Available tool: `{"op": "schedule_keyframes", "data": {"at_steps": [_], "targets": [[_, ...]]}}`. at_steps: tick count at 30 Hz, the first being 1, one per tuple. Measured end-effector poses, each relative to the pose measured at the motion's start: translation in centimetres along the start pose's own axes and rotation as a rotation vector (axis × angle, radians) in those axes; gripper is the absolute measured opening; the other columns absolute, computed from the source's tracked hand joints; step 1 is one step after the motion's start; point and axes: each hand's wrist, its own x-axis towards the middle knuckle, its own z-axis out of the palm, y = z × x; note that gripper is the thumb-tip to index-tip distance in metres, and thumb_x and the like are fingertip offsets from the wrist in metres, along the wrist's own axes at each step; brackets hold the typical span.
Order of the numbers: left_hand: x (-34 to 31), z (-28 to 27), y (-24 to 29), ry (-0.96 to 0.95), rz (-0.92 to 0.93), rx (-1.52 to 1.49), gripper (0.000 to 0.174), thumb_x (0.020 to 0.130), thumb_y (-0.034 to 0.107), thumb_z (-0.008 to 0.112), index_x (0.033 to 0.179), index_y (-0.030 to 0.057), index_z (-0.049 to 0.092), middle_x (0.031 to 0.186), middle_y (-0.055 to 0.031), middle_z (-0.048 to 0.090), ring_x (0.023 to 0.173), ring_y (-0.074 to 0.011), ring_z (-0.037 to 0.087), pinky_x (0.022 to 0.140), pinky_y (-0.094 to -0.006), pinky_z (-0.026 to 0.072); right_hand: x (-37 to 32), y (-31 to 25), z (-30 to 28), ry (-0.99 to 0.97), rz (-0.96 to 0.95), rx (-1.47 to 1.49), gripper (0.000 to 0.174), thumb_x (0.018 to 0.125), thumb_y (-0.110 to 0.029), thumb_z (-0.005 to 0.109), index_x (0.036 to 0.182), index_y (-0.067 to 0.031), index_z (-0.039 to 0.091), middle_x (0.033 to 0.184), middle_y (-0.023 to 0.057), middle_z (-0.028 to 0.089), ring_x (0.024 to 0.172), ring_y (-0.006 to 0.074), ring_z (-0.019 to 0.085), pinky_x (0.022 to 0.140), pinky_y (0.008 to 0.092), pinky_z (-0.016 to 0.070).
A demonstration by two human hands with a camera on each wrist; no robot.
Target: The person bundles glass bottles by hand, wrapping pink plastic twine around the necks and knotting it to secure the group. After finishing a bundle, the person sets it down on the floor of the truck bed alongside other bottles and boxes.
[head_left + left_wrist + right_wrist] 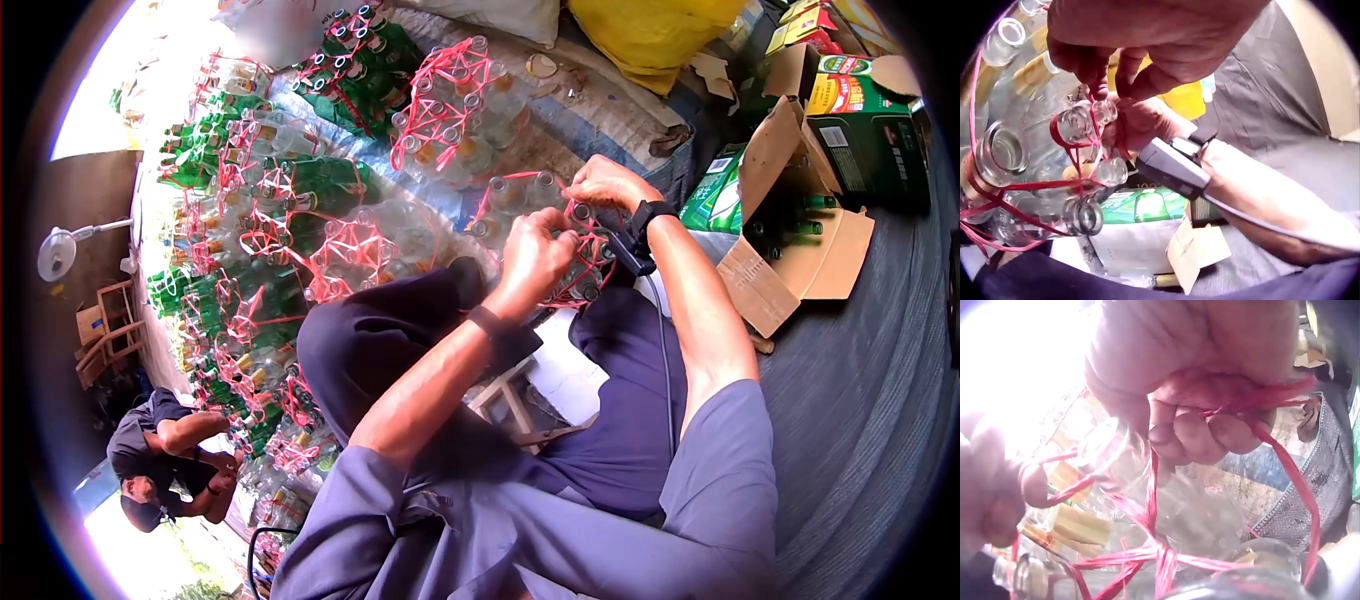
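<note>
My right hand (605, 185) curls round a strand of red plastic twine (1291, 465), its loose end sticking out past the fist in the right wrist view. My left hand (538, 258) pinches the same twine beside a bottle neck (1105, 111). Below both hands is a bundle of clear glass bottles (1004, 153), with twine looped round their necks and crossing between them. A knot of twine (1163, 553) shows among the necks. The bundle stands in front of my bent knees, partly hidden by my hands.
Tied bundles of green bottles (215, 300) and clear bottles (465, 110) crowd the left and far side. At right stand an opened carton (825, 260) with green bottles and a green box (870, 150). A yellow sack (660, 35) lies beyond. Another person (165, 450) crouches at lower left.
</note>
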Motion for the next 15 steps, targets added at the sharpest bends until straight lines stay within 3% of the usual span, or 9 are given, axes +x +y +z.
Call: {"op": "schedule_keyframes", "data": {"at_steps": [1, 2, 6, 9, 11, 15], "targets": [[1.2, 0.8, -2.5, 0.001, 0.061, -0.239, 0.015, 0.086, 0.014, 0.063, 0.085, -0.0008, 0.063, 0.074, -0.0021, 0.06, 0.07, -0.0085, 0.053, 0.066, -0.0261, 0.044, -0.4, 0.0, -0.3, -0.068, 0.029, 0.142, 0.032, 0.081, -0.025, 0.065, 0.061, -0.0019, 0.057, 0.054, 0.0029, 0.048, 0.051, 0.013, 0.045, 0.048, 0.036, 0.0348], [1.4, 0.3, -2.3, -0.009, 0.073, -0.26, 0.015, 0.087, 0.014, 0.063, 0.085, -0.0007, 0.062, 0.075, -0.0005, 0.059, 0.069, -0.0081, 0.052, 0.064, -0.0261, 0.0429, -0.8, -0.2, -0.7, -0.137, 0.058, 0.284, 0.032, 0.081, -0.024, 0.064, 0.058, -0.0039, 0.054, 0.053, 0.0007, 0.047, 0.049, 0.0117, 0.043, 0.047, 0.0342, 0.0332], [0.6, -0.9, -1.7, -0.041, 0.046, -0.361, 0.013, 0.087, 0.015, 0.064, 0.084, 0.0025, 0.061, 0.069, 0.0016, 0.054, 0.062, -0.0071, 0.048, 0.056, -0.025, 0.038, -2.7, -0.9, -1.4, -0.12, 0.113, 0.39, 0.03, 0.079, -0.022, 0.066, 0.057, -0.0074, 0.055, 0.055, -0.0024, 0.049, 0.05, 0.0095, 0.045, 0.046, 0.0309, 0.0334], [-0.6, -0.7, -1.2, -0.071, -0.02, -0.441, 0.013, 0.088, 0.016, 0.064, 0.086, 0.0039, 0.059, 0.064, 0.001, 0.053, 0.054, -0.0082, 0.047, 0.052, -0.0237, 0.0366, -3.4, -0.8, -1.7, -0.124, 0.16, 0.442, 0.023, 0.078, -0.02, 0.068, 0.061, -0.0078, 0.059, 0.058, -0.0016, 0.053, 0.05, 0.0098, 0.049, 0.047, 0.0266, 0.0386], [-1.6, -0.5, -1.1, -0.095, -0.119, -0.564, 0.013, 0.089, 0.016, 0.064, 0.09, 0.0035, 0.059, 0.063, 0.0004, 0.053, 0.052, -0.0078, 0.046, 0.049, -0.0234, 0.0356, -3.9, -0.8, -1.8, -0.175, 0.136, 0.625, 0.017, 0.077, -0.019, 0.068, 0.066, -0.0075, 0.061, 0.06, -0.0006, 0.054, 0.051, 0.0099, 0.052, 0.048, 0.0247, 0.0452], [-2.6, -0.3, -0.8, -0.11, -0.181, -0.611, 0.013, 0.091, 0.015, 0.063, 0.094, 0.0027, 0.06, 0.064, 0.0016, 0.05, 0.053, -0.007, 0.046, 0.048, -0.0237, 0.036, -4.6, -1.5, -1.7, -0.173, 0.136, 0.688, 0.015, 0.076, -0.018, 0.067, 0.068, -0.007, 0.061, 0.059, -0.0006, 0.053, 0.05, 0.01, 0.052, 0.047, 0.0262, 0.0492]]}}
